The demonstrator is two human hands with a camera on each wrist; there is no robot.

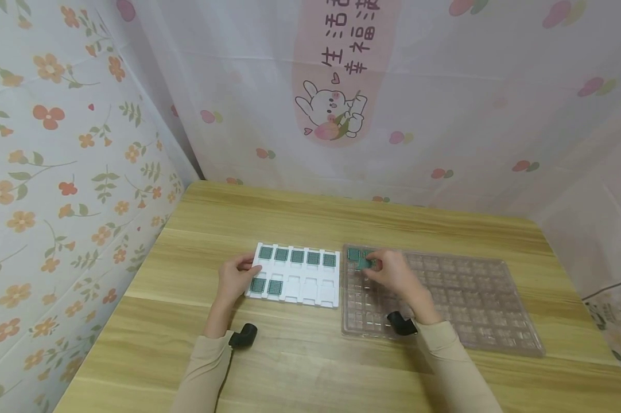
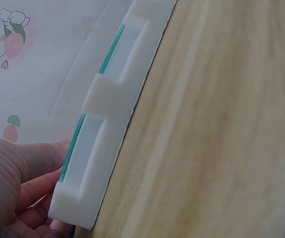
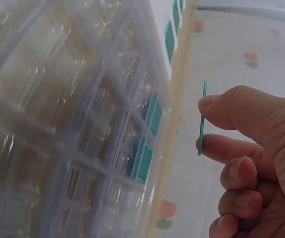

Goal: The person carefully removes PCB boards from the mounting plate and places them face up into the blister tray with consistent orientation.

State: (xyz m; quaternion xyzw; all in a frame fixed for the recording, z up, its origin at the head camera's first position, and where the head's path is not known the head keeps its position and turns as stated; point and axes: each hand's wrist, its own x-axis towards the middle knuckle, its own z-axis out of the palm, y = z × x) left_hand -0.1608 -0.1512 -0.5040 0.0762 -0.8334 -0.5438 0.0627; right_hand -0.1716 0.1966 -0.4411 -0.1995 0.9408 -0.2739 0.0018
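Patterned curtains (image 1: 238,109) are hung around a wooden table (image 1: 300,367). At left, a white tray (image 1: 300,272) bearing seven green chips (image 1: 297,256) is gripped at its end by the left hand (image 1: 234,279), probably so that it is kept steady. Just beside it a clear tray (image 1: 445,298) is laid; above its far left corner, a loose chip (image 1: 362,264) is pinched by the right hand (image 1: 395,272), seemingly so that its faces are spared.

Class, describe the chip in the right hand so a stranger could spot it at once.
On the table, find the clear tray, then the right hand over it. The chip is the green piece this hand pinches; the other chips lie in that tray or the white tray.
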